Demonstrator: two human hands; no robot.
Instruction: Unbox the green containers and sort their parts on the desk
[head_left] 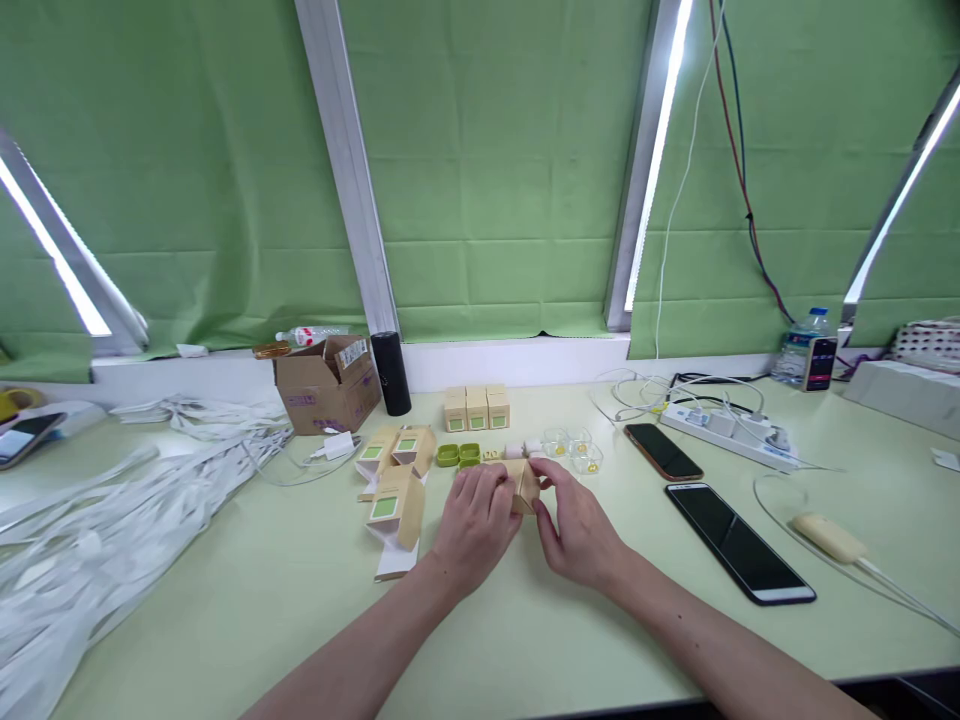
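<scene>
A small kraft cardboard box (527, 487) is held between my two hands, just above or on the table. My left hand (478, 520) grips its left side, fingers wrapped round it. The fingertips of my right hand (574, 522) pinch its right end. Behind my hands lie green square cases (458, 455), small white pieces (523, 449) and clear plastic containers (574, 447) with yellow bits in them. To the left stand unclosed kraft boxes (396, 505) with green labels and white flaps. Three closed kraft boxes (477, 408) are lined up farther back.
White strips (142, 510) are heaped at the left. A brown carton (328, 385) and a black cylinder (391, 373) stand at the back. Two phones (739, 542), a power strip (727, 435) with cables and a cream-coloured device (829, 537) lie at the right.
</scene>
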